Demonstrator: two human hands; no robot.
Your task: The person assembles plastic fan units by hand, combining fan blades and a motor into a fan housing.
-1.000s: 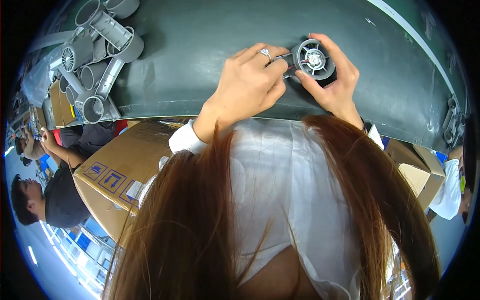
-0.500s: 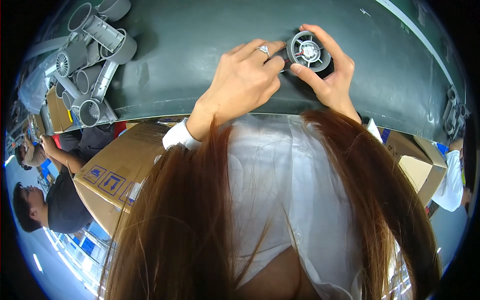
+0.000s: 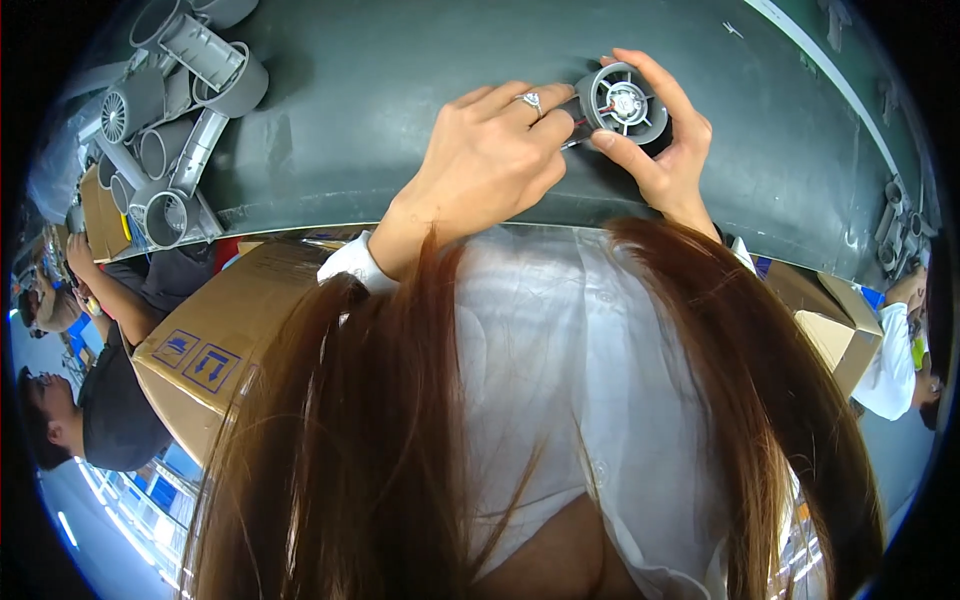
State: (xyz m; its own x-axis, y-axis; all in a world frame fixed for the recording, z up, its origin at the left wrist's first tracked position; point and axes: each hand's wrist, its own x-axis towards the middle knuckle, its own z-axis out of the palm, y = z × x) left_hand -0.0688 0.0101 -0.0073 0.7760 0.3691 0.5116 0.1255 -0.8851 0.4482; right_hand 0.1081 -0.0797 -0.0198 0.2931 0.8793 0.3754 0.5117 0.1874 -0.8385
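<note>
A grey round fan housing [image 3: 627,104] with spokes and a silvery motor hub is held above the green table surface. My right hand [image 3: 672,140] curves around it, the thumb on its near edge and the fingers on its far edge. Next to its left side, my left hand [image 3: 500,150], which wears a ring, has its fingers bent over a dark grey piece and a bit of red wire that lead into the housing. Most of that piece is hidden under the fingers, and the left fingertips show only in part.
Several grey fan housings with tubular handles [image 3: 205,150] are piled at the table's left end, and more grey parts [image 3: 897,225] lie at its right end. Cardboard boxes [image 3: 215,330] stand below the table edge. Other people [image 3: 125,400] are at both sides.
The fan housing and my right hand have shifted slightly right. The housing is turned a little, showing more of its left outer wall. My left hand keeps its grip beside it.
</note>
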